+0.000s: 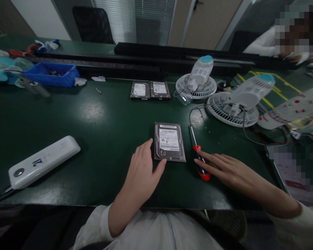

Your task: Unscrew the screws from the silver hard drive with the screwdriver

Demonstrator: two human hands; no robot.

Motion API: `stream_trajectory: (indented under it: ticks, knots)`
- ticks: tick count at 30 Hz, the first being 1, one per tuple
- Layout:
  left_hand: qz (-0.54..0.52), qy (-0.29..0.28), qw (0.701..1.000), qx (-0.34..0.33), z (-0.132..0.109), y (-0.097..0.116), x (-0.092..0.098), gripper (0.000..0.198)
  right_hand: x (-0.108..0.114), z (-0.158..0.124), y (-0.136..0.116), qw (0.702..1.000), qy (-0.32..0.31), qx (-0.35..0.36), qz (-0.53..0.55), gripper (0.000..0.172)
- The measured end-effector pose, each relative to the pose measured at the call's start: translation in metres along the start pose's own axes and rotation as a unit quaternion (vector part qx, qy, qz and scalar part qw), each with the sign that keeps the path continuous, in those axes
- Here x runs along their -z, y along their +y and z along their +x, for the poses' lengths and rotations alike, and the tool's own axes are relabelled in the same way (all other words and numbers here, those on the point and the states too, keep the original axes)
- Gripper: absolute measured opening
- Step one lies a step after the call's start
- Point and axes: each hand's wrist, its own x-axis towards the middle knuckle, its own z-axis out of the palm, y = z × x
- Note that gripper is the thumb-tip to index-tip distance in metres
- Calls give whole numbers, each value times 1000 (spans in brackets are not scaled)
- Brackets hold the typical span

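Note:
A hard drive (169,141) lies label-up on the dark green table (99,118) in front of me. My left hand (143,170) lies flat and open beside its near left corner, thumb touching the drive's front edge. A screwdriver (200,156) with a red and black handle lies just right of the drive. My right hand (224,170) rests open on the table with its fingertips over the screwdriver's handle, not wrapped round it.
Two more hard drives (150,90) lie at the back. Two white fans (198,81) (240,102) lie face down at the right with cables. A white remote-like device (43,161) sits at the left, a blue bin (52,74) far left. Another person sits at the far right.

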Motion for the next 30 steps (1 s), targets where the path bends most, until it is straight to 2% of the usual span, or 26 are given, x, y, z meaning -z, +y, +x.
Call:
stream_trajectory:
  ticks: [4,11,15,18,19,20,21,23,24,26,27,28,30]
  knots:
    - [14,-21,1000,-2,0,-2,-2,69,-1,7,1,999,32,29,2,36]
    - [16,-11,1000,-12,0,-3,-3,65,6,9,11,995,70,67,-26,29]
    - [15,-16,1000,-21,1,0,-3,59,21,7,21,992,115,34,-43,26]
    - [12,-26,999,-21,2,3,-2,56,36,14,30,985,169,-40,8,19]
    - [13,-28,999,-19,2,3,-2,56,41,18,33,974,214,-66,41,27]
    - [15,-31,999,-16,2,3,-2,55,45,24,35,951,289,-88,61,35]
    - [17,-34,999,-15,2,3,-2,54,49,31,38,930,338,-112,89,37]
    - [20,-36,999,-13,1,3,-2,51,55,47,43,894,391,-147,162,28]
    - [21,-37,999,-14,1,3,-2,49,57,57,45,866,446,-123,189,24]
    - [21,-40,999,-15,0,2,-3,45,59,79,50,803,505,-207,239,18]
    - [21,-42,999,-16,0,2,-4,44,60,91,52,772,557,-191,240,15]
    - [21,-45,999,-18,0,2,-4,43,61,104,54,780,539,-189,257,15]
    - [20,-47,998,-21,0,2,-5,44,62,128,56,767,559,-183,257,29]
